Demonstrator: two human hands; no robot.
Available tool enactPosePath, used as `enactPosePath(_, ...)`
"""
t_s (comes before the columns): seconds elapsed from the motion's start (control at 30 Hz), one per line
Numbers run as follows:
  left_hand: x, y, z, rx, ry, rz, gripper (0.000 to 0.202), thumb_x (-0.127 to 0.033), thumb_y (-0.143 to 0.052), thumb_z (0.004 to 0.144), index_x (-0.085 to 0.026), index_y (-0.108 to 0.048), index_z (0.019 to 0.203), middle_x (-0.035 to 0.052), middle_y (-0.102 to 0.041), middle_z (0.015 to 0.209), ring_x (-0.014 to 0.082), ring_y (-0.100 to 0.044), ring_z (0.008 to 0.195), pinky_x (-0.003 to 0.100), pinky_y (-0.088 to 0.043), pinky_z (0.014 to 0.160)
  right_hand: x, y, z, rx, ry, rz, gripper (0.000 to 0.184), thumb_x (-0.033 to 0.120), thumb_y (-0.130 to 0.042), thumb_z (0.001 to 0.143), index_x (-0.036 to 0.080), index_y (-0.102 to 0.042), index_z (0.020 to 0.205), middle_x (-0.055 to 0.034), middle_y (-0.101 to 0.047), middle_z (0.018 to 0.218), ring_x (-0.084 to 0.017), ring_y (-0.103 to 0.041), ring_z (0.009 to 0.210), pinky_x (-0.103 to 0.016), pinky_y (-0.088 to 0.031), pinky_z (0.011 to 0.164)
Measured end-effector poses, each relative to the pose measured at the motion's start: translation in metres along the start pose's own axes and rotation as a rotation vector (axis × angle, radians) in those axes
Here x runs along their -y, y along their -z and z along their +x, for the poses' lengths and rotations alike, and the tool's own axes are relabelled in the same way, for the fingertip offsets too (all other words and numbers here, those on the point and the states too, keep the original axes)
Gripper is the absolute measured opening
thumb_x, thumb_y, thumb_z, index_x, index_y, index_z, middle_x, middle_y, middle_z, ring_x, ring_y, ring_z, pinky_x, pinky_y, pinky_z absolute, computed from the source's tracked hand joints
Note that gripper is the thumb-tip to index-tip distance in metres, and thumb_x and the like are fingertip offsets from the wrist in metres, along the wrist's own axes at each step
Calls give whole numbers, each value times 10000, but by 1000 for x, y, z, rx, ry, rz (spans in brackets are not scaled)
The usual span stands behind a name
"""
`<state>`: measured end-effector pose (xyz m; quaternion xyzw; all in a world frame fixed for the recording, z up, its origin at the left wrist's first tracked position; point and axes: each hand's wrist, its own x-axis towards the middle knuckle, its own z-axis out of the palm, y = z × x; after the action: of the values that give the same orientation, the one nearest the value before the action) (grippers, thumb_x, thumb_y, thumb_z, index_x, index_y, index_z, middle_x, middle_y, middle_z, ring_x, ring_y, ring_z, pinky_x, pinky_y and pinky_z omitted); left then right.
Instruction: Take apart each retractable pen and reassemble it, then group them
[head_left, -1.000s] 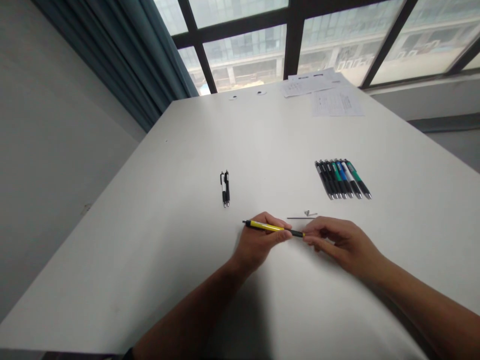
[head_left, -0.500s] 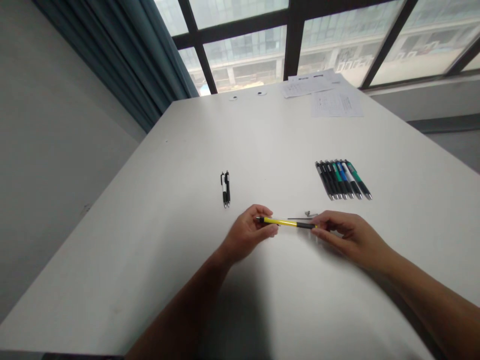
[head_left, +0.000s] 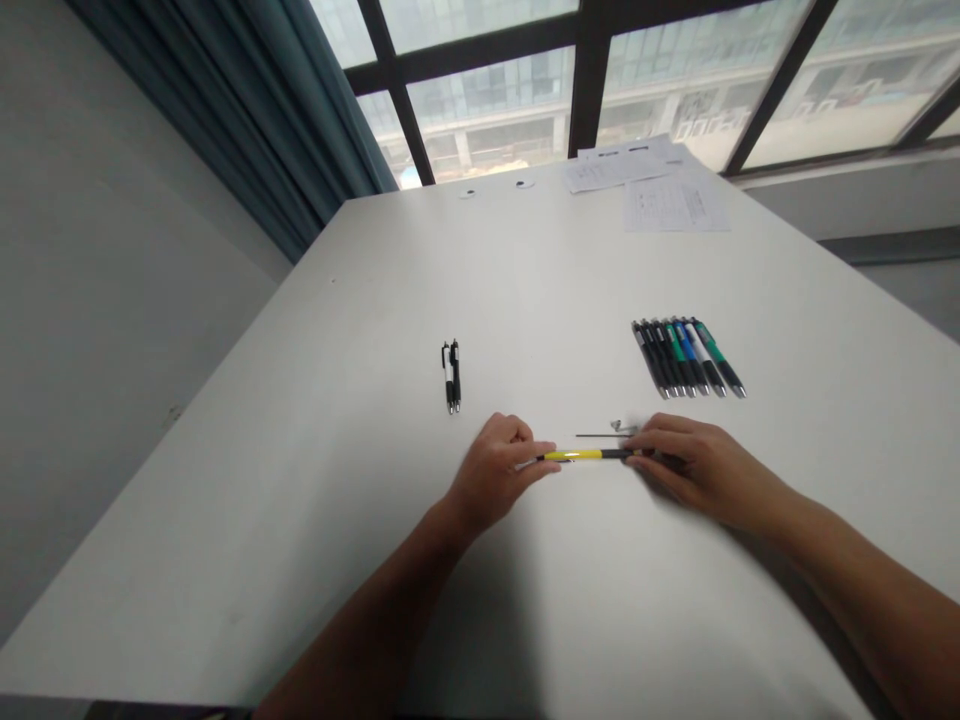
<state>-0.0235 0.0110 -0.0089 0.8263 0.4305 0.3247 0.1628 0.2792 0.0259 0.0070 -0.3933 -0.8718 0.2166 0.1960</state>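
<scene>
A yellow pen (head_left: 581,455) with a black grip lies level between my two hands, just above the white table (head_left: 525,260). My left hand (head_left: 495,475) pinches its left end with curled fingers. My right hand (head_left: 694,465) grips the black right end, fingers closed. Just behind the pen, on the table, lie a thin dark refill (head_left: 600,436) and a small metal spring or tip (head_left: 616,426).
Several pens in black, green, blue and white lie in a row (head_left: 688,357) to the right. Two black pens (head_left: 451,375) lie side by side to the left. Printed papers (head_left: 660,190) sit at the far edge by the window; a blue curtain (head_left: 262,120) hangs at the left.
The pen has shifted to the right and come down closer to the table. My left hand slid from its middle to its left end; my right hand stayed on the black end.
</scene>
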Motion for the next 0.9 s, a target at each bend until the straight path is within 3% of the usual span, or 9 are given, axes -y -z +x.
enactPosePath(0.13, 3, -4, -2, 42, -3, 15, 234, -294, -806, 877, -161, -809, 1069, 61, -664, 883, 187, -580, 842, 304, -496, 746, 0, -1, 0, -13, -22, -14, 192, 263, -595, 996, 179, -760, 1048, -107, -740, 983, -212, -712, 821, -341, -567, 745)
enactPosePath(0.3, 4, -2, -1, 35, 68, -53, 383, -343, -850, 834, -153, -770, 1158, 75, -689, 975, 202, -633, 910, 339, -536, 832, 3, 10, 1, -36, -74, 48, 191, 303, -603, 983, 191, -754, 947, -71, -717, 856, -169, -647, 664, -305, -510, 620)
enactPosePath(0.4, 4, 8, 3, -103, 179, -144, 367, -431, -808, 869, -176, -767, 1130, 55, -678, 951, 170, -633, 831, 304, -530, 771, 1, 17, 1, -161, -203, 50, 231, 335, -600, 962, 199, -722, 821, -50, -684, 742, -171, -599, 605, -313, -466, 570)
enactPosePath(0.5, 6, 18, 6, -290, 325, -163, 297, -410, -595, 1023, -177, -758, 938, 37, -677, 857, 154, -624, 783, 290, -500, 751, -3, 21, 2, -282, -357, -1, 199, 333, -631, 890, 200, -702, 760, -57, -696, 706, -193, -610, 585, -334, -454, 562)
enactPosePath(0.63, 9, 22, 8, -392, 469, -213, 375, -393, -490, 1065, -171, -715, 865, 29, -680, 813, 160, -643, 798, 300, -501, 787, -9, 19, 1, -220, -414, 5, 176, 344, -654, 861, 200, -731, 795, -69, -726, 735, -209, -628, 586, -353, -474, 573)
enactPosePath(0.73, 7, 17, 7, -322, 391, -209, 347, -374, -511, 1063, -167, -739, 903, 38, -689, 842, 161, -646, 821, 301, -503, 800, -13, 15, 0, -139, -347, 31, 225, 395, -678, 890, 198, -772, 946, -95, -758, 908, -208, -655, 660, -369, -520, 640)
enactPosePath(0.83, 2, 7, 4, -136, 154, -135, 277, -395, -633, 1009, -168, -777, 1072, 59, -680, 906, 172, -626, 843, 311, -512, 794, -13, 11, -1, -97, -279, 20, 216, 391, -672, 924, 212, -786, 969, -104, -752, 998, -218, -683, 755, -382, -541, 716)
enactPosePath(0.9, -3, -1, 2, -31, 20, -36, 344, -416, -724, 945, -166, -764, 1177, 82, -682, 959, 199, -606, 881, 338, -517, 804, -11, 10, 0, -73, -239, 23, 195, 350, -640, 948, 216, -779, 925, -99, -742, 987, -216, -683, 768, -377, -540, 723)
